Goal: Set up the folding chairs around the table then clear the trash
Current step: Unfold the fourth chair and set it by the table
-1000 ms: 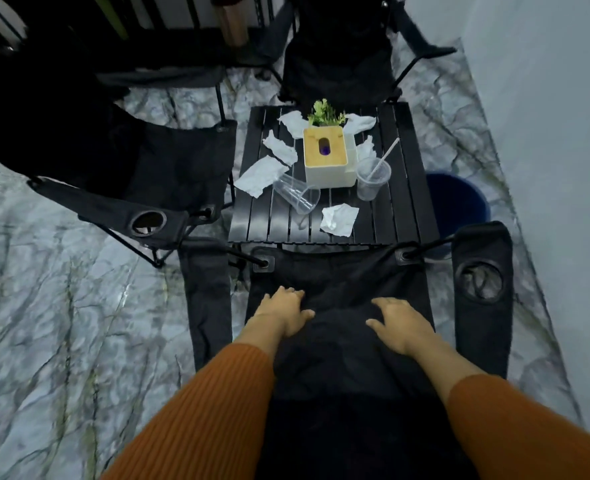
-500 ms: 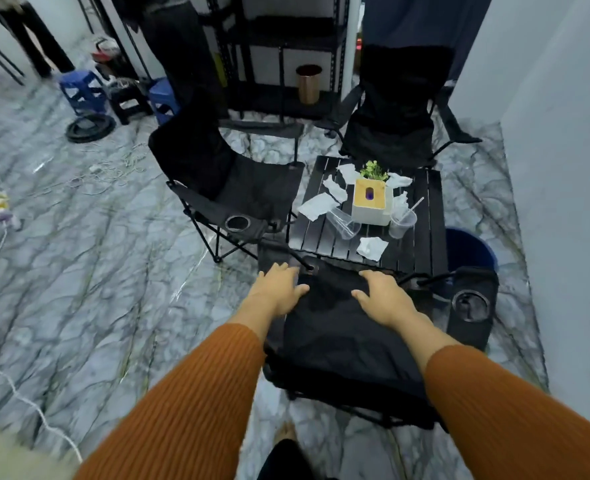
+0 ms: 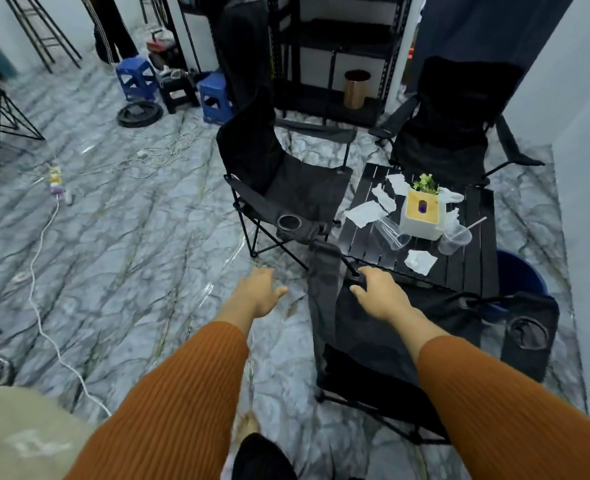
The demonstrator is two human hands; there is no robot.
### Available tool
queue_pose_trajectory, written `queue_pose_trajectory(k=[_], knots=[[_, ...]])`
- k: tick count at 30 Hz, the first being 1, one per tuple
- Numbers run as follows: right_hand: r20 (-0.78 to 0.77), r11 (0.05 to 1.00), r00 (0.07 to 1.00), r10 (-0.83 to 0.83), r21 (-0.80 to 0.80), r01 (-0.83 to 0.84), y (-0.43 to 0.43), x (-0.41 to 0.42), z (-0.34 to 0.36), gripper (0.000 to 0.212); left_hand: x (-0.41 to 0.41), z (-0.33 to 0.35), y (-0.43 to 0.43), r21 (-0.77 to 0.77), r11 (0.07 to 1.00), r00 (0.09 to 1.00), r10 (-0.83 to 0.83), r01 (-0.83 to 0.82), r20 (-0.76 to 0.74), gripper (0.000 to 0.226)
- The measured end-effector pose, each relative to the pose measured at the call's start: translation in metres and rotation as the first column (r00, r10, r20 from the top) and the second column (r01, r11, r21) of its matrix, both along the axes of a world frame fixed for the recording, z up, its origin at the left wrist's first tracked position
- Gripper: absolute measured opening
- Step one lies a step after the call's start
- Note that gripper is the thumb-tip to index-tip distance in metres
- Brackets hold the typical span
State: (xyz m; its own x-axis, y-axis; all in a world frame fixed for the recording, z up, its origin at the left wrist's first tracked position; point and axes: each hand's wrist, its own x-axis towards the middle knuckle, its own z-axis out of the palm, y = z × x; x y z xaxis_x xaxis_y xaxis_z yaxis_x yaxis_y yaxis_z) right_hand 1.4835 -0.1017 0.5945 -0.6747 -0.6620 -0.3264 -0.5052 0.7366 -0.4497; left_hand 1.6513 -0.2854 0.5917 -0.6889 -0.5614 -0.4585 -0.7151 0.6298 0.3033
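At the near centre of the head view, two forearms in orange ribbed sleeves reach forward. Observed: the left hand point(image 3: 257, 292) is open, fingers spread and relaxed, holding nothing. It is above the marble floor point(image 3: 131, 271), just left of the near chair point(image 3: 359, 341). The right hand point(image 3: 382, 292) is also open, fingers extended, palm down over the front left corner of that chair's seat. Whether its fingertips actually touch the fabric cannot be told from this angle.

Seating: the near chair is black, unfolded, and stands at the near side of the table point(image 3: 473, 265), with a cup holder point(image 3: 529, 332) in its right armrest. The left chair point(image 3: 297, 188) stands unfolded at the table's left side. The far chair point(image 3: 449, 133) stands unfolded at its far side.

Table surface: black slats. A white tissue box point(image 3: 423, 216) with a yellow top stands on it, a small green plant point(image 3: 425, 183) just behind. Crumpled tissues lie around the box, one point(image 3: 420, 261) towards the near edge and another point(image 3: 364, 213) at the left edge. A clear cup point(image 3: 390, 233) lies on its side left of the box. A second cup point(image 3: 454, 239) stands upright on the right with a straw in it.

Surroundings: a blue bin point(image 3: 518, 275) sits on the floor right of the table, partly hidden. Two blue stools point(image 3: 136, 76) stand at the far left, and a white cable point(image 3: 40, 271) runs across the floor.
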Motion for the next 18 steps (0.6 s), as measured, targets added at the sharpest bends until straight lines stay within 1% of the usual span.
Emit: queue_pose_trajectory(k=[2, 4, 7, 10, 12, 16, 18], knots=[[0.009, 0.999, 1.0, -0.019, -0.033, 0.019, -0.03, 0.004, 0.002, 0.046, 0.001, 0.005, -0.029, -0.005, 1.0, 1.0, -0.016, 0.016, -0.009, 0.067], [0.008, 0.998, 0.999, -0.035, -0.057, 0.036, -0.062, 0.009, 0.003, 0.05, 0.001, 0.01, -0.06, -0.017, 0.999, 0.999, -0.033, 0.033, -0.024, 0.065], [0.011, 0.996, 0.998, -0.064, -0.059, 0.064, -0.108, 0.015, 0.006, 0.053, 0.002, 0.019, -0.107, -0.021, 0.998, 0.997, -0.062, 0.061, -0.042, 0.063], [0.005, 0.989, 0.995, -0.103, -0.108, 0.103, -0.153, 0.018, 0.007, 0.051, 0.001, 0.026, -0.155, -0.066, 0.991, 0.993, -0.115, 0.113, -0.026, 0.056], [-0.011, 0.981, 0.991, -0.135, -0.144, 0.132, -0.183, 0.017, 0.008, 0.049, -0.003, 0.029, -0.187, -0.067, 0.991, 0.992, -0.122, 0.12, -0.026, 0.053], [-0.036, 0.982, 0.989, -0.144, -0.13, 0.139, -0.237, 0.005, 0.009, 0.049, -0.021, 0.033, -0.242, -0.086, 0.986, 0.985, -0.147, 0.14, -0.09, 0.06], [-0.05, 0.981, 0.987, -0.152, -0.125, 0.145, -0.264, -0.009, 0.007, 0.049, -0.038, 0.031, -0.269, -0.091, 0.985, 0.98, -0.155, 0.144, -0.127, 0.059]])
